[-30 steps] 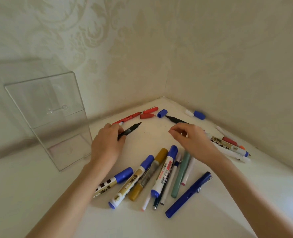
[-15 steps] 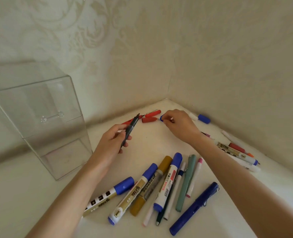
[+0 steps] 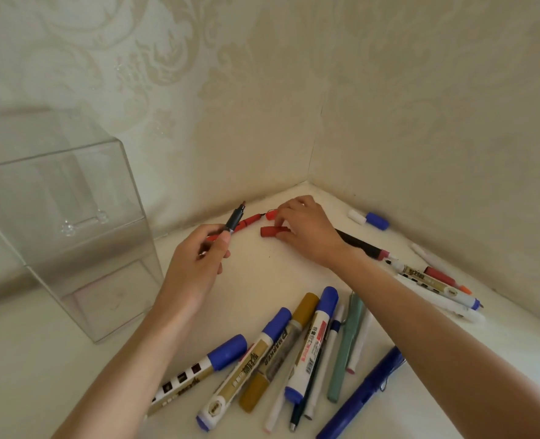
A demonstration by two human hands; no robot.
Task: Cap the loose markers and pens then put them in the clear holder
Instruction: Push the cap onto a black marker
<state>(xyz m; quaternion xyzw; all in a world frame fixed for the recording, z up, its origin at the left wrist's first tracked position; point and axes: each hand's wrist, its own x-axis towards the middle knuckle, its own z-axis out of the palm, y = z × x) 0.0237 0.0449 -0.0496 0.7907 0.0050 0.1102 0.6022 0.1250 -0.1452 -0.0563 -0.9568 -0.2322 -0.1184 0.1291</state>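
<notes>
Shifted toward 11 o'clock: right hand (image 3: 306, 231), fingers curled at red caps (image 3: 273, 231); grip unclear. Uncapped black pen (image 3: 234, 220) pinched mid-barrel by left hand (image 3: 195, 267); light, stiff.

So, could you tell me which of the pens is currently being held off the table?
The uncapped black pen, pinched in the left hand with its tip pointing up toward the wall. Every other pen and marker lies flat on the white surface.

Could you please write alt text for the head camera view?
The left hand holds an uncapped black pen upright while the right hand reaches among red caps near the wall corner. An empty clear holder stands left; capped markers lie scattered in front.
</notes>
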